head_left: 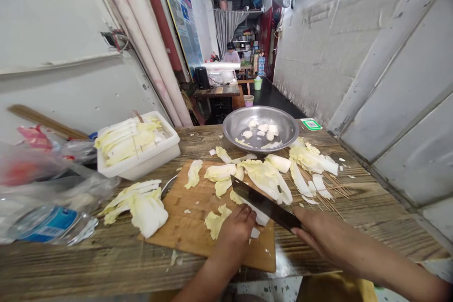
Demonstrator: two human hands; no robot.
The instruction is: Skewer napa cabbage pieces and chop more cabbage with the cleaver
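Note:
My right hand [314, 229] grips the handle of a dark kitchen knife [265, 202], its broad blade slanting up and left over the wooden cutting board [191, 236]. Beneath the blade lies a napa cabbage leaf [261, 217], partly hidden by it. The curled fingers of my left hand [240, 224] hold that leaf against the board. A frilly yellow leaf piece [214, 222] rests just left of my left hand. More cabbage leaves [265, 179] and a cut piece [221, 172] lie at the board's far side.
Behind the board stands a metal bowl [230, 125] with white chunks. Left are a white tub [141, 163] of skewered cabbage, loose leaves [148, 212], and a water bottle [53, 224] among plastic bags. Wooden skewers [334, 186] lie right. A person [231, 54] sits far back.

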